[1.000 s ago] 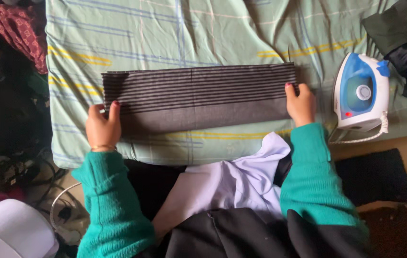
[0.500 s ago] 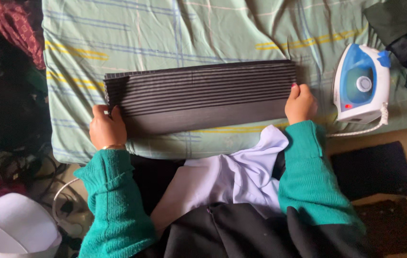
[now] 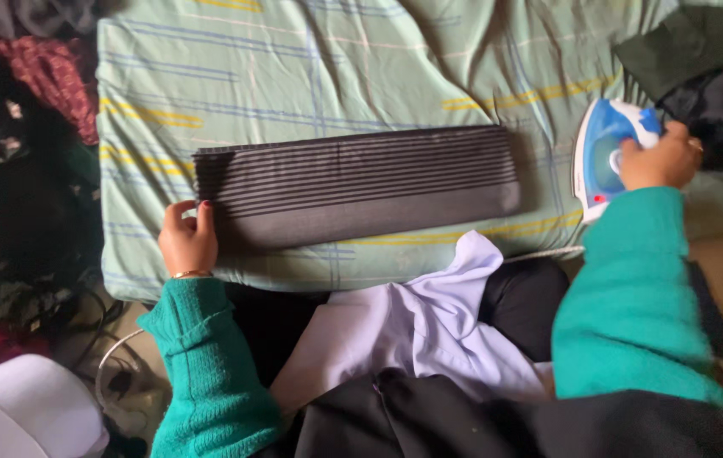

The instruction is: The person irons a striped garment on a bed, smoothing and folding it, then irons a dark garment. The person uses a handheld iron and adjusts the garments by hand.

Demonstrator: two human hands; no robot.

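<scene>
The right hand (image 3: 658, 159) grips the iron (image 3: 600, 161), just right of the folded cloth (image 3: 357, 187); the left hand (image 3: 187, 239), fingers loosely apart, pins its left end.

Right side of the blue-and-white steam iron (image 3: 600, 161) hidden under the right hand (image 3: 656, 159); round white plastic tub (image 3: 18, 416) cut off by the bottom-left corner.
</scene>
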